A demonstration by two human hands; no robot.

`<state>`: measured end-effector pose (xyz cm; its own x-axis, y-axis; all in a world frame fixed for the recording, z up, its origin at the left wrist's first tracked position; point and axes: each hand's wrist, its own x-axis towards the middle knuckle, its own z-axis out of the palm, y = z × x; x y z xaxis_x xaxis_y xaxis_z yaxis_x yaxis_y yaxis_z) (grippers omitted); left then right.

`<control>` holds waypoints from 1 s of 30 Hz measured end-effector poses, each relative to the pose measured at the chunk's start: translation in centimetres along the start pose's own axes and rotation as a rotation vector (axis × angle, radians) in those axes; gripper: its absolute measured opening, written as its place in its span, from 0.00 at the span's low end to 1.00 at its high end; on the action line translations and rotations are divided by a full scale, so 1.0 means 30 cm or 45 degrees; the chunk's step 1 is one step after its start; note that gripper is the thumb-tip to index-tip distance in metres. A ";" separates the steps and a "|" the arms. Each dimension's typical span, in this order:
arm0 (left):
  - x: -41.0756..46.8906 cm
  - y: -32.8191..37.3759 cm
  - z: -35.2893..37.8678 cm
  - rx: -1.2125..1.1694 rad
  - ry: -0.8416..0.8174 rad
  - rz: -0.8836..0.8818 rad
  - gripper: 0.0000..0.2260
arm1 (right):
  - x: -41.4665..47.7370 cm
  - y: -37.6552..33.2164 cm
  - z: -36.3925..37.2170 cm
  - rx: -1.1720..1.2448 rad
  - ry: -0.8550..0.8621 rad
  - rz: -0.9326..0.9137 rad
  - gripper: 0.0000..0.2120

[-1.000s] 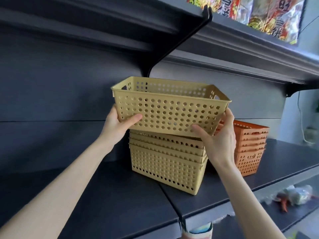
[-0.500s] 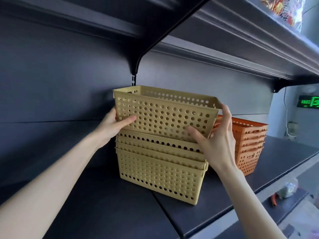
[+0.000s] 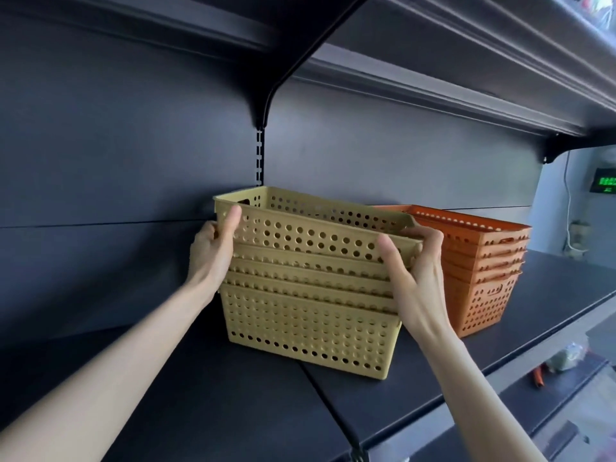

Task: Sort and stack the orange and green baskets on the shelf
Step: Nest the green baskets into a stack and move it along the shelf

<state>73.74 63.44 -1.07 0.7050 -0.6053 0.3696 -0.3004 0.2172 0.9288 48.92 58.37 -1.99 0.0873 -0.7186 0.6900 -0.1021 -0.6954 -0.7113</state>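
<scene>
A yellow-green perforated basket (image 3: 310, 230) sits nested in the top of a stack of like-coloured baskets (image 3: 310, 328) on the dark shelf (image 3: 206, 405). My left hand (image 3: 210, 255) grips its left end, thumb on the front wall. My right hand (image 3: 416, 271) grips its right end, thumb on the front. Just to the right, touching or nearly touching, stands a stack of several orange baskets (image 3: 483, 271).
A dark shelf above (image 3: 433, 61) overhangs the stacks on a black bracket (image 3: 266, 105). The shelf's front edge (image 3: 466, 391) runs down right. A lower shelf with small items (image 3: 563, 361) lies at the right, and a green digital display (image 3: 605, 185) hangs beyond.
Both hands have lowered the top yellow-green basket into the stack, so it now sits nested deep. My view has shifted closer and upward under the shelf.
</scene>
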 end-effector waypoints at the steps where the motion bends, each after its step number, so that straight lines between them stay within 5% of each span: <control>1: -0.008 0.004 -0.002 -0.036 0.078 -0.016 0.35 | 0.007 -0.003 0.001 0.044 -0.004 0.031 0.14; 8: -0.051 0.046 -0.038 -0.166 0.135 -0.105 0.29 | 0.048 0.021 0.012 0.111 -0.033 0.152 0.10; 12: -0.052 0.053 -0.049 -0.081 0.049 0.022 0.30 | 0.051 0.044 0.022 0.173 -0.117 0.194 0.20; 19: -0.092 0.015 -0.078 0.056 0.076 0.101 0.18 | 0.052 0.051 0.007 0.280 -0.169 0.298 0.16; 22: -0.102 0.012 -0.090 0.049 0.123 0.139 0.19 | 0.061 0.047 0.014 0.331 -0.199 0.395 0.25; 26: -0.067 0.046 -0.124 -0.112 -0.046 -0.192 0.34 | 0.089 0.047 0.010 0.325 -0.217 0.560 0.29; 30: -0.077 0.048 -0.143 -0.242 -0.368 -0.366 0.21 | 0.101 0.058 -0.004 0.397 -0.399 0.730 0.34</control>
<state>74.42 68.43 -0.46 0.5261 -0.8448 0.0974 0.0241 0.1293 0.9913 48.88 54.98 -1.14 0.3894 -0.9073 0.1590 0.0660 -0.1447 -0.9873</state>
